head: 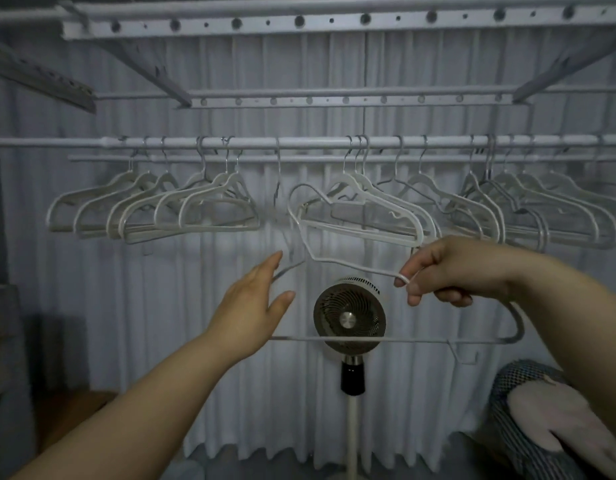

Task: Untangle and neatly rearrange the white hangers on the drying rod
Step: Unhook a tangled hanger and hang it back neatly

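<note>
A pleated white curtain point(230, 375) fills the far wall, and a perforated overhead frame point(299, 20) runs above it. Below the frame, the drying rod point(299, 143) spans left to right and carries the white hangers point(154, 209). There is a crowded bunch on the left, a thicker overlapping bunch on the right, and a few in the middle with a gap beside them. A standing fan point(349, 315) sits far behind, low in the middle.

Nearer, the right hand point(448, 268) pinches the looped end of a tilted hanger point(355, 266) between thumb and forefinger. The upper part of that hanger is caught among the middle ones just under the rod. The left hand point(254, 306) is spread with fingers straight and holds nothing. It reaches at a grey end beside it, though I cannot tell whether it touches. The two hands are apart.

A lower hanger point(386, 339) lies off the rod with its bar running beneath both hands; whether it links to the tilted one is unclear. The hangers look light, thin and springy, and likely to snag on notches and hooks. Taking hold at the neck below the hook, and lifting rather than tugging, seems wisest.
</note>
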